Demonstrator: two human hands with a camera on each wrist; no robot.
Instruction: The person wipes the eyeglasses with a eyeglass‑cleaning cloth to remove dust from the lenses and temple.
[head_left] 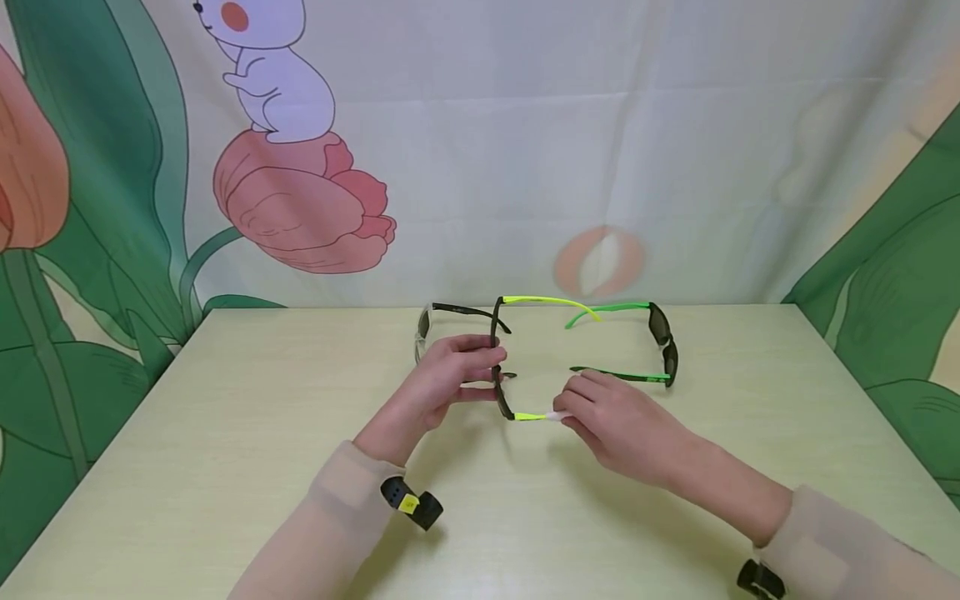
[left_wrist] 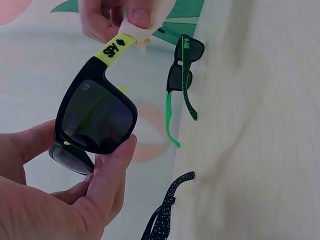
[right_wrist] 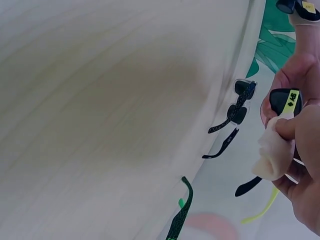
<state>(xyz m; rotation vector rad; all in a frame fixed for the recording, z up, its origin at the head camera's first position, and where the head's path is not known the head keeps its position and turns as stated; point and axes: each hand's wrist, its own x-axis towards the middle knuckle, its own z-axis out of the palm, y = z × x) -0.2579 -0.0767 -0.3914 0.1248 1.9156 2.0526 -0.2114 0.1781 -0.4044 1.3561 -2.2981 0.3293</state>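
Note:
My left hand grips a pair of sunglasses by the front, fingers and thumb around the dark lenses. These sunglasses have a black front and yellow temple arms, and are raised above the table. With thumb and fingers my right hand pinches a soft white cloth folded around the nearer yellow arm. In the right wrist view the arm's black tip pokes out below the cloth. The far yellow arm points right, untouched. Part of the black front is hidden behind the left fingers in the head view.
Behind the hands, green-armed sunglasses stand on the pale table at right. Clear-framed sunglasses with dark speckled arms stand at left, partly covered by the left hand. A printed curtain hangs along the table's back edge.

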